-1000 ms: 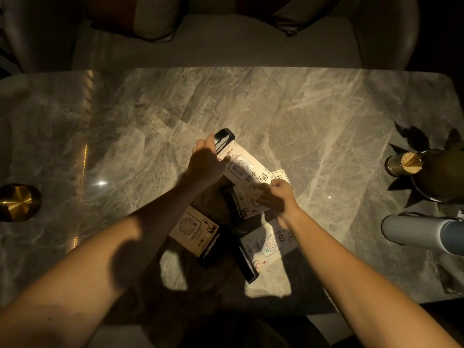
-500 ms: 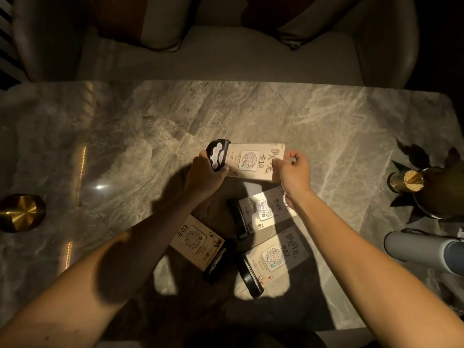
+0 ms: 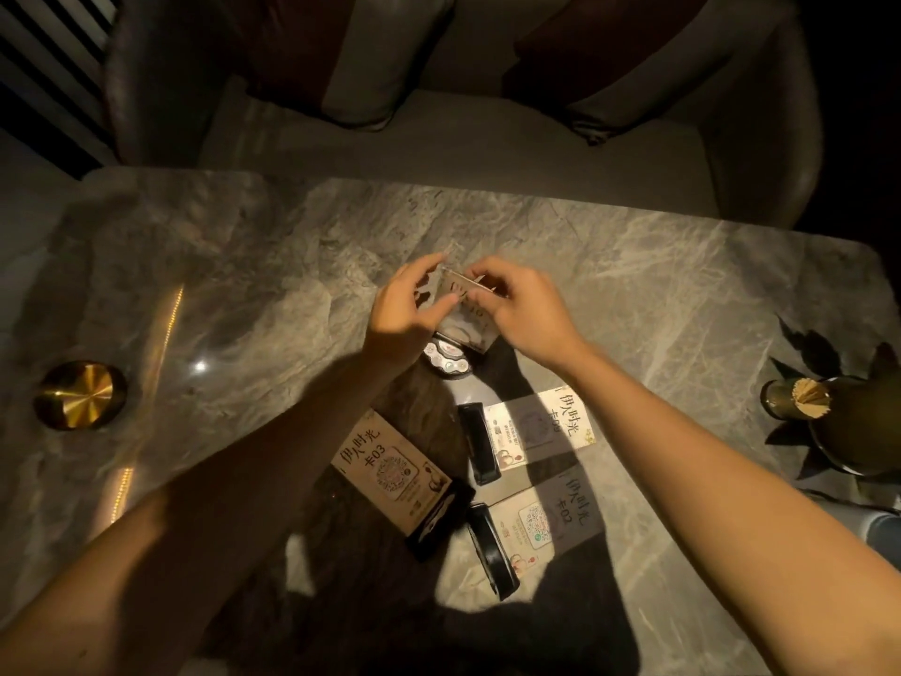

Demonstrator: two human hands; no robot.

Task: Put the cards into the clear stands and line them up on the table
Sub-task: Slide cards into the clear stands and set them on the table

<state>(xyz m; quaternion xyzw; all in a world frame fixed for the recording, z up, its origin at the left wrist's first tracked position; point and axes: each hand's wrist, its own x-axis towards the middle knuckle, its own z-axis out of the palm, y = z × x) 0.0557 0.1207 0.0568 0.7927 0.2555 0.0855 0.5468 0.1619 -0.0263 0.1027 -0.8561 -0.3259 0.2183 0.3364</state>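
A clear stand with a card [image 3: 465,312] in it is upright on its black base [image 3: 446,358] near the middle of the marble table [image 3: 244,295]. My left hand [image 3: 404,309] holds its left edge, and my right hand [image 3: 521,309] pinches its top right edge. Three other stands lie flat nearer to me: the one marked 03 [image 3: 390,473] on the left, one [image 3: 536,429] in the middle right, and the one marked 02 [image 3: 541,522] closest.
A brass round holder [image 3: 78,395] sits at the table's left. At the right edge stand a toothpick holder [image 3: 799,400], a dark green vase [image 3: 863,431] and a pale cylinder [image 3: 885,531]. A cushioned sofa [image 3: 439,139] lies beyond the far edge.
The stand that both hands held sideways in the air has been turned upright and set down on its base, farther from me. The three flat stands have not moved.
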